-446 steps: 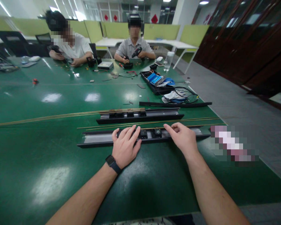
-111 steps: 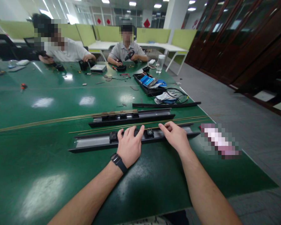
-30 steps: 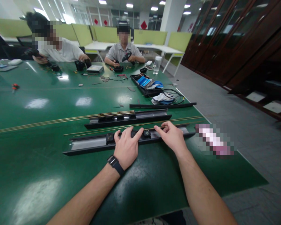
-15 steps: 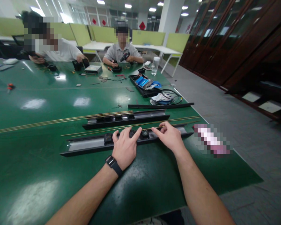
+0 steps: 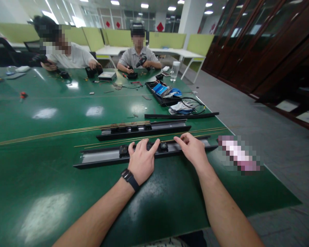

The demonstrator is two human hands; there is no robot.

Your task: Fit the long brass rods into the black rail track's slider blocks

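Note:
A long black channel with a pale inner floor lies across the green table before me. Small black blocks sit in it, one block left of my fingers and another block to their right. My left hand, wearing a dark watch, rests over the middle blocks with fingers spread; what lies under the palm is hidden. Thumb and forefinger of my right hand are pinched on a thin brass rod running along the channel towards the left hand. Loose brass rods lie just behind the channel.
A second channel with blocks and long rods lies behind. Farther back are a black strip, gloves and a black tray of parts. Two people work across the table. A blurred pink item lies right.
The whole view has shifted slightly, so things appear farther right. Both hands keep nearly the same place over the channel, and the right-hand pinch on the rod remains.

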